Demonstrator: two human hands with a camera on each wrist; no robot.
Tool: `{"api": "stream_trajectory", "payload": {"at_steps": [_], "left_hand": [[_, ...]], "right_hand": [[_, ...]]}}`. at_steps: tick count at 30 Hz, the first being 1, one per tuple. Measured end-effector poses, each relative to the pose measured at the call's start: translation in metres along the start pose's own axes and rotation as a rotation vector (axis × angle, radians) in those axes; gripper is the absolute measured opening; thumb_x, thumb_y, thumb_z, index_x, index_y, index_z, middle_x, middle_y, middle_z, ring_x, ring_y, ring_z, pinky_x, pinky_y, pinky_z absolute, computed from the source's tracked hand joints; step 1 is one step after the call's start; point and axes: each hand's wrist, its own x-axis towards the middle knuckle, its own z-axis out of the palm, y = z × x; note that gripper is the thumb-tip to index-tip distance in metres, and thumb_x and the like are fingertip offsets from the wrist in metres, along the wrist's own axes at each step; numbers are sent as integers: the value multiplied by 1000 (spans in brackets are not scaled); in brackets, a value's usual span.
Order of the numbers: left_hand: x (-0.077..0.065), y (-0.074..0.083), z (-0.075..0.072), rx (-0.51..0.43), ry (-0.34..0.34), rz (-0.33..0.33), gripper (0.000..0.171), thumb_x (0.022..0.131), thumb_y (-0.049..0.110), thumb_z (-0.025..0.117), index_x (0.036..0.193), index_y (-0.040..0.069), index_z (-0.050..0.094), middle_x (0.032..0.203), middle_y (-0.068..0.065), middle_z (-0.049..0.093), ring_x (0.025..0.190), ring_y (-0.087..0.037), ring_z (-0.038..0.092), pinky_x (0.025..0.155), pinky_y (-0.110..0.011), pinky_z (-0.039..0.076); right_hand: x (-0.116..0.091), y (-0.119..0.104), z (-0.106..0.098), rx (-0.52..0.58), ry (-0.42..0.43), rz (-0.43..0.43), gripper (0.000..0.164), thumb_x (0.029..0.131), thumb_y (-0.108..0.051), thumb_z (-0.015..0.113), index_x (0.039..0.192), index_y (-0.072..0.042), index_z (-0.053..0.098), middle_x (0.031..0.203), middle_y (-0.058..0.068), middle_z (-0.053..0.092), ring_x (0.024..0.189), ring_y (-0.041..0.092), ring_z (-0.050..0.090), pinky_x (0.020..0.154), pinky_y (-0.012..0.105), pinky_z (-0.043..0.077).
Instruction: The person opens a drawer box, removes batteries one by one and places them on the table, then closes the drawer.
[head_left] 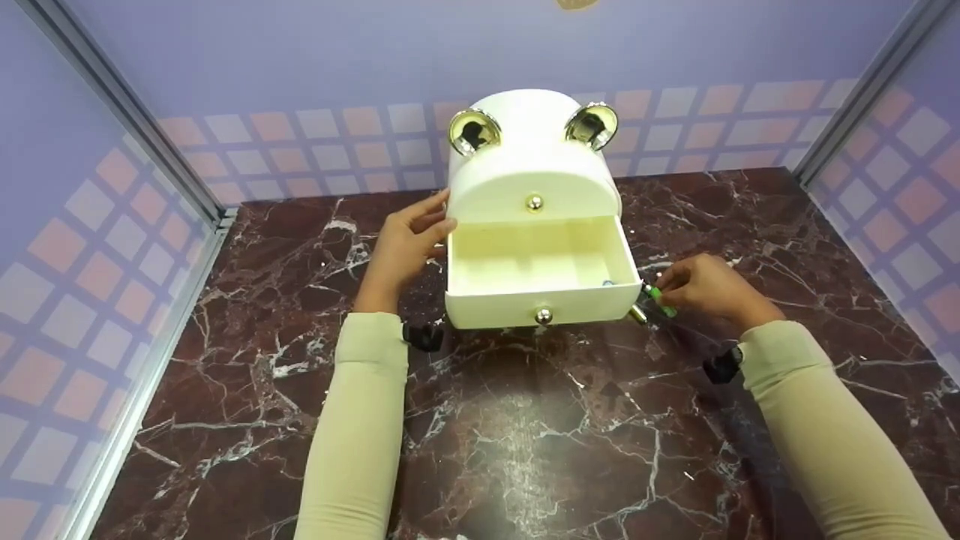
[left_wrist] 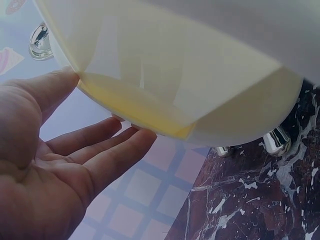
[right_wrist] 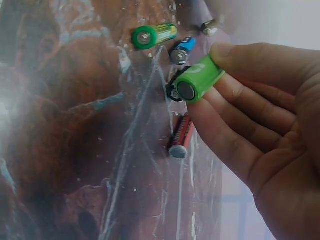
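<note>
A white cabinet (head_left: 525, 127) with gold knobs and two gold-rimmed, eye-like parts on top stands on the table, its lower drawer (head_left: 544, 304) pulled out. My left hand (head_left: 407, 244) rests against the cabinet's left side; in the left wrist view its thumb and fingertips touch the white shell. To the right of the drawer, my right hand (head_left: 701, 289) pinches a green battery (right_wrist: 201, 79) between thumb and fingers. Below it in the right wrist view lie another green battery (right_wrist: 155, 36), a blue battery (right_wrist: 183, 51) and a red battery (right_wrist: 181, 137).
A small bluish thing (head_left: 607, 283) shows in the drawer's front right corner. Silvery rounded feet (left_wrist: 276, 141) show beneath the cabinet. The dark red marbled table (head_left: 525, 420) meets the tiled-pattern back wall (head_left: 360, 142) behind the cabinet, and side panels rise left and right.
</note>
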Motion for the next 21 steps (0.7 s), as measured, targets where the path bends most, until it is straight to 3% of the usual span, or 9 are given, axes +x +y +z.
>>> {"api": "stream_trajectory", "payload": {"at_steps": [8,21], "left_hand": [[-1,0,0,-6,2,1,50,91,16,68,139,17,54,135,-19,58,114,-30,64,80,-34,61],[-1,1,0,-3,-3,-17,50,91,18,68,139,18,54,136,-19,57,116,-32,63,85,-41,59]], "right_hand": [[2,1,4,-58,-26,28,18,77,-8,73,94,0,74,85,12,73,67,14,63,61,26,53],[12,-3,13,-212,23,34,10,67,-6,72,77,-4,75,66,2,69,55,13,57,52,26,47]]}}
